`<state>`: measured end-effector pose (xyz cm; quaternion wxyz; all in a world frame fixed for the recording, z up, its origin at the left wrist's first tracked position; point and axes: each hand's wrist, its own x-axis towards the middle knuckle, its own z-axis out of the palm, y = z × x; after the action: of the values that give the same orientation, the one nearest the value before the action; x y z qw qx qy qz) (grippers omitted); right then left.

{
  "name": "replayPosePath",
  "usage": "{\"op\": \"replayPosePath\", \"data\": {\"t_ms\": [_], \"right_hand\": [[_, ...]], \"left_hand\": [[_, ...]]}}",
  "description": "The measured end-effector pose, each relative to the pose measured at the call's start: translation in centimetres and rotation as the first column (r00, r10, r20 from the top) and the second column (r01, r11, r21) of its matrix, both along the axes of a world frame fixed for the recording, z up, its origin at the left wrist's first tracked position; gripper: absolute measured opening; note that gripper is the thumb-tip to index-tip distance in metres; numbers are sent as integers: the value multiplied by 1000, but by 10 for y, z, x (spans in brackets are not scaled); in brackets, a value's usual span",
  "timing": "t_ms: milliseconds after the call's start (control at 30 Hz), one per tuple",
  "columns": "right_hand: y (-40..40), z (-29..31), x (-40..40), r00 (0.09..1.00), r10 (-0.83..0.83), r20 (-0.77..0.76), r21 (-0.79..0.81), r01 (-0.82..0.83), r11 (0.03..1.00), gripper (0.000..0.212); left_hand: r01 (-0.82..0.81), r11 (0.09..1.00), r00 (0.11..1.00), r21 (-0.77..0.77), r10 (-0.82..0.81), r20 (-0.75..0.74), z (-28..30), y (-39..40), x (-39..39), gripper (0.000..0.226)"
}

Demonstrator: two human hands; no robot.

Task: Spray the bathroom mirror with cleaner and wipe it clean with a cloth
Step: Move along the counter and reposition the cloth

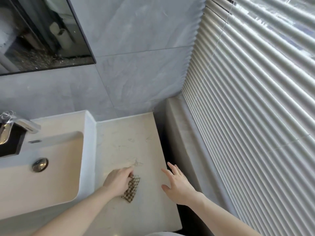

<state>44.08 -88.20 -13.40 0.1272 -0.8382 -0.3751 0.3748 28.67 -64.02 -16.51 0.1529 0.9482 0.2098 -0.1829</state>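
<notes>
A brown-and-white checked cloth [132, 189] lies on the pale stone counter [129, 143], right of the basin. My left hand [117, 182] is on the cloth's left part with curled fingers that grip it; much of the cloth is hidden under the hand. My right hand [176, 182] hovers with fingers spread at the counter's right edge and holds nothing. The dark-framed mirror [42, 31] hangs on the grey tiled wall at the upper left, with spots along its lower edge. No spray bottle is in view.
A white basin [51, 167] with a chrome tap [18, 124] and a round drain plug [40, 164] fills the left. White slatted blinds [255, 108] cover the window on the right, above a grey sill [179, 126]. A dark gap separates counter and sill.
</notes>
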Motion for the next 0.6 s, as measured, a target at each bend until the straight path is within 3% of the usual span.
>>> {"op": "replayPosePath", "data": {"t_ms": [133,267,600], "right_hand": [[24,34,18,998,-1,59,99,-5,995,65],[66,80,45,990,-17,140,239,-17,971,67],[160,235,107,924,-31,381,503,-180,845,68]], "left_hand": [[-152,987,952,-53,161,262,40,16,2,18],[-239,971,816,-10,206,540,97,44,27,19],[-360,924,553,129,100,827,301,115,91,10]]}}
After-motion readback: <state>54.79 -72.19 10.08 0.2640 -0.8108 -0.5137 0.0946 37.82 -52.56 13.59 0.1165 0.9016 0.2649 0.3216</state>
